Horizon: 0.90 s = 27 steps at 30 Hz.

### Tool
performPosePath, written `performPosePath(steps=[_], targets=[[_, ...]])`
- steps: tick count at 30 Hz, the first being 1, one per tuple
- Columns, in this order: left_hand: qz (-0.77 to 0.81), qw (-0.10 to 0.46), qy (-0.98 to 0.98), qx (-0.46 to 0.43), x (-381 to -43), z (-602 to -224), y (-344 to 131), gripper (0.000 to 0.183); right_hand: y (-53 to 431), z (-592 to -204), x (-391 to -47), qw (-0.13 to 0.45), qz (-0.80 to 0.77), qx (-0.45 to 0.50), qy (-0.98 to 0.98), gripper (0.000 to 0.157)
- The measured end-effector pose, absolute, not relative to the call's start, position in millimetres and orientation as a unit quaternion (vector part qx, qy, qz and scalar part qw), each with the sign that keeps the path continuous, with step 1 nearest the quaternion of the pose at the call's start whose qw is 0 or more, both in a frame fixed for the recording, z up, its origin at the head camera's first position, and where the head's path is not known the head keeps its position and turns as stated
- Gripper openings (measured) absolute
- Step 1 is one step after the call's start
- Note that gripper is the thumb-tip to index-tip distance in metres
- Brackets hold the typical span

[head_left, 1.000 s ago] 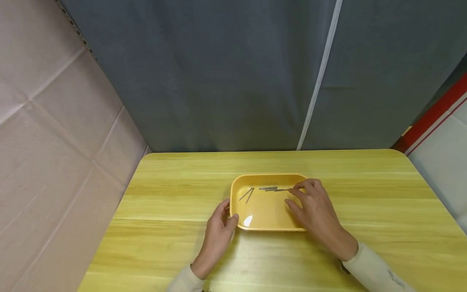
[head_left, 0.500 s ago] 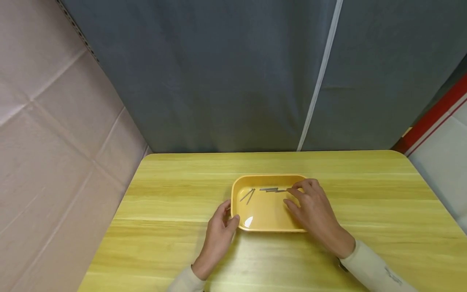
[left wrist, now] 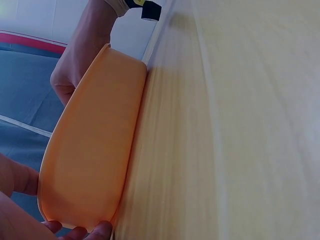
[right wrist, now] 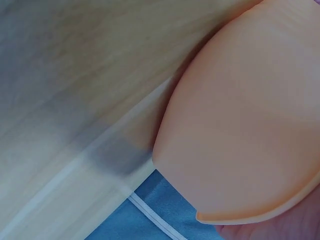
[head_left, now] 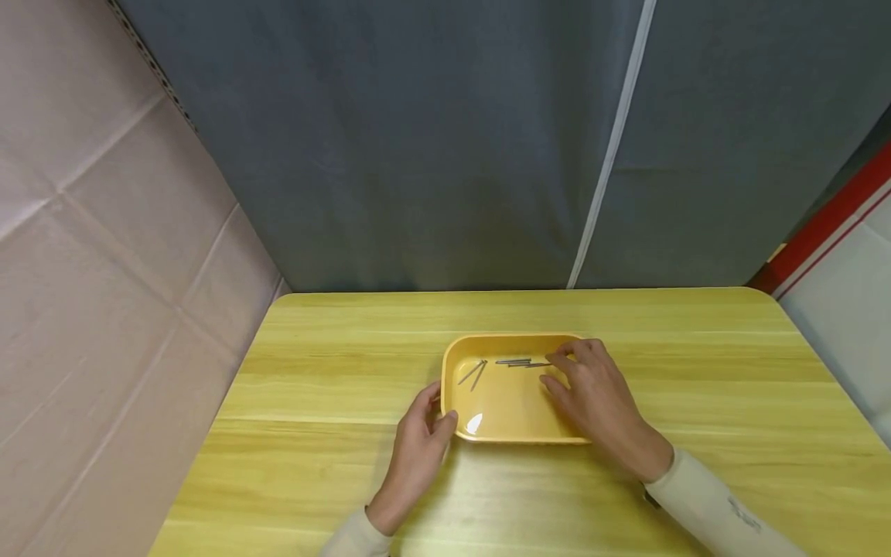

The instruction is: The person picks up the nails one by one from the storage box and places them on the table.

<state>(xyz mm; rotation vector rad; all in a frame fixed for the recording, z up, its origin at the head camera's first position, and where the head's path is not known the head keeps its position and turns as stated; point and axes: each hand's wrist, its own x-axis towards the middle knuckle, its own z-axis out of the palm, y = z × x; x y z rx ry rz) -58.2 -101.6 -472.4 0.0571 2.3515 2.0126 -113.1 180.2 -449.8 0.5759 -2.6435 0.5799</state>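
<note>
A shallow yellow tray (head_left: 515, 418) with rounded corners lies on the wooden table, its inside visible in the head view. My left hand (head_left: 418, 442) grips its left end, thumb at the near left rim and fingers round the outer wall. Inside, two thin metal nails (head_left: 472, 374) form a narrow V at the left. Several more nails (head_left: 513, 362) lie roughly lengthwise near the far wall. My right hand (head_left: 597, 396) reaches over the tray's right end. Its index fingertip touches the end of the rightmost nail, thumb held apart. Both wrist views show the tray's outer wall, with the nails hidden.
The wooden table (head_left: 306, 402) stretches around the tray on all sides. A dark grey curtain (head_left: 431, 155) with a pale strip hangs behind its far edge. A pinkish padded wall (head_left: 118, 294) stands at the left, and a red and white panel (head_left: 835, 224) at the right.
My right hand has shifted slightly left over the tray, its fingertip staying at the rightmost nail. My left hand keeps its grip; the nails lie almost as before.
</note>
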Motion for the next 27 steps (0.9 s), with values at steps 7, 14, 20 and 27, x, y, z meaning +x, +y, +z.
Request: performPosePath(steps=[7,14,20,27], targets=[[0.649,0.023,0.761,0.018,-58,-473,-101,0.056,180,-452,-116,0.171,0.205,0.203,-0.942,0.026],[0.651,0.023,0.759,0.014,-59,-472,-101,0.056,180,-451,-119,0.158,0.207,0.204,-0.944,0.026],[0.651,0.022,0.759,0.014,-60,-473,-101,0.056,181,-451,-123,0.154,0.2,0.21,-0.945,0.026],[0.653,0.022,0.757,0.022,-59,-474,-102,0.056,181,-454,-125,0.15,0.197,0.219,-0.944,0.026]])
